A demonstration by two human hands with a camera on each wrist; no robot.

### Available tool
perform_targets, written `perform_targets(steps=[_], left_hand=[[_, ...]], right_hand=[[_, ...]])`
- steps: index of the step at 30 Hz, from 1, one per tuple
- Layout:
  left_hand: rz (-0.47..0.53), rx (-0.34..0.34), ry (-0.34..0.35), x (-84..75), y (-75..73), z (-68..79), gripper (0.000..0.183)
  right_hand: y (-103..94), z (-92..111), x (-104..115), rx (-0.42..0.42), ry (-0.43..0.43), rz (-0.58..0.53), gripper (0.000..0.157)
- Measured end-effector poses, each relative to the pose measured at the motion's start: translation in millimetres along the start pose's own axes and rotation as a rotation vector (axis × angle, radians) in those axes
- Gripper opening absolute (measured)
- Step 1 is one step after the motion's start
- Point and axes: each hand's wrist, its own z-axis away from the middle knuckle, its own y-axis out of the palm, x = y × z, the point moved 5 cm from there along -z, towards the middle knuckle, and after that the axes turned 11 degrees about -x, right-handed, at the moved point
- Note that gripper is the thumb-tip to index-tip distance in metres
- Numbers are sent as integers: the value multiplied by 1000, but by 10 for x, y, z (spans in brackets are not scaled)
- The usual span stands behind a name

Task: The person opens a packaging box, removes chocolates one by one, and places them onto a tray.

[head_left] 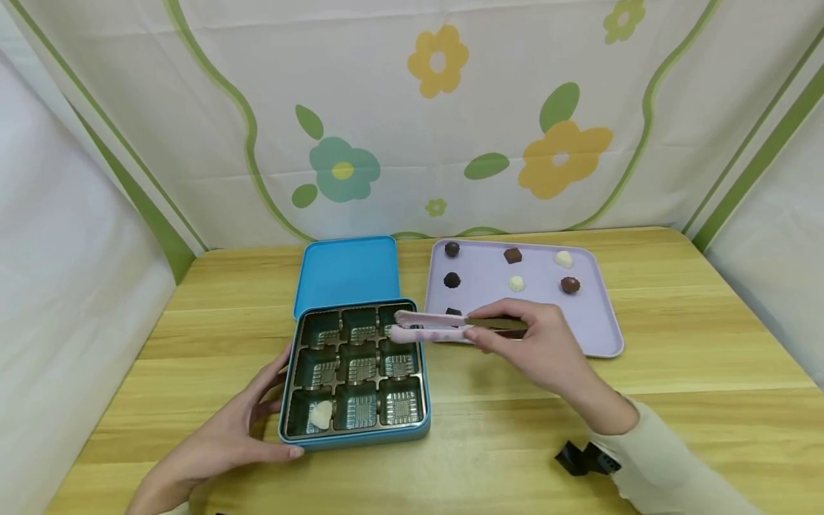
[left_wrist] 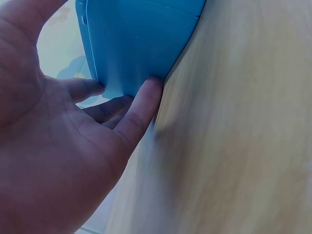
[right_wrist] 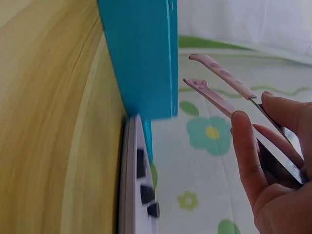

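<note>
My right hand [head_left: 537,350] pinches a pair of tongs [head_left: 431,327] with metal arms and pink sleeves. In the right wrist view their tips stand apart with nothing between them. The tongs are over the back right of a blue tin [head_left: 360,438]. Inside the tin is a dark plastic insert with several compartments. A white chocolate [head_left: 321,414] lies in the front left one. My left hand [head_left: 225,425] holds the tin at its left side, thumb by the front corner; in the left wrist view, fingertips [left_wrist: 152,87] touch its wall.
A lilac tray [head_left: 605,322] at the back right bears several spaced-out chocolates, such as a dark one [head_left: 452,280] and a brown one [head_left: 569,285]; another is partly hidden by the tongs. Behind the tin lies a blue lid [head_left: 350,272]. A flowered cloth [head_left: 386,86] hangs behind the table.
</note>
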Motion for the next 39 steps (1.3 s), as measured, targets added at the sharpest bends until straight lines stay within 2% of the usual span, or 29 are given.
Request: perform_targets(steps=[5,10,17,20,23,26,31,35,39], left_hand=[[-2,-7,5,6,-4,2,129],[-6,-7,8,0,-3,-1,129],[-18,-8,26,-2,-14,-4,129],[-18,-4,43,-7,-11,-3,129],[-17,-3,59,-10,-1,-1,128],[-7,2,62,-5,16,-6,128],[49,27,7,30,55,-18,128],[48,24,-6,29,42,-13,128],[28,11,-8,14,14,-5,127]], right_hand=[[287,-10,116,139,3,-70,17],[520,-7,239,233,-61,-81,17],[764,-11,453,280,-304,-18,17],[867,-18,563,331,-393,-11,15],[985,-28,703,406,-449,46,16],[1120,-44,851,484,-478,154,19],[1308,-71,1000,578,-506,292,21],[1388,-93,1032,597,-512,333,20],[1440,-112,1045,597,-515,327,18]])
